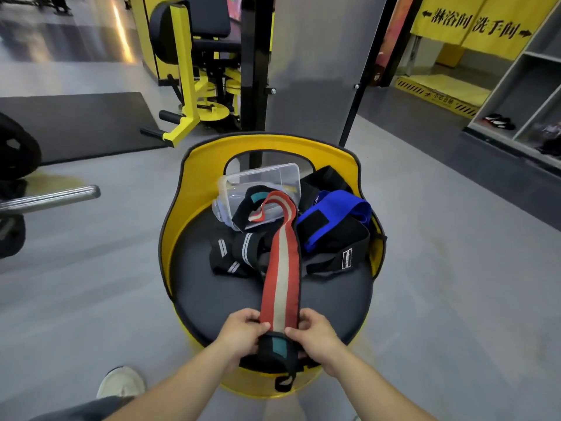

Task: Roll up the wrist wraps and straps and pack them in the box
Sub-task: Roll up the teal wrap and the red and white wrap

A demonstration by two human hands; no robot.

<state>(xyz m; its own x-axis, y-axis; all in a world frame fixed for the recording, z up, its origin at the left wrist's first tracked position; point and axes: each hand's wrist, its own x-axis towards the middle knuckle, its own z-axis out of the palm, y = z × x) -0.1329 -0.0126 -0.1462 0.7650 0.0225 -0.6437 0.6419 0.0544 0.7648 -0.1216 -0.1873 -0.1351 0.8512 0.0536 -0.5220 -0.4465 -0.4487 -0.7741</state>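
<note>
Red-and-white wrist wrap (281,268) stretched lengthwise from near edge of round black seat (212,299) up to far side, far end draped over clear plastic box (264,180). Near black end with teal patch pinched from both sides: left hand (243,332) fingers (258,326) closed on left edge, right hand (315,332) fingers (293,331) closed on right edge. Small loop hung off near end over seat rim. Box lay tipped at far side against yellow backrest (194,183). Blue wrap (337,214) right of box, black straps (236,253) piled left of red wrap, all unrolled.
</note>
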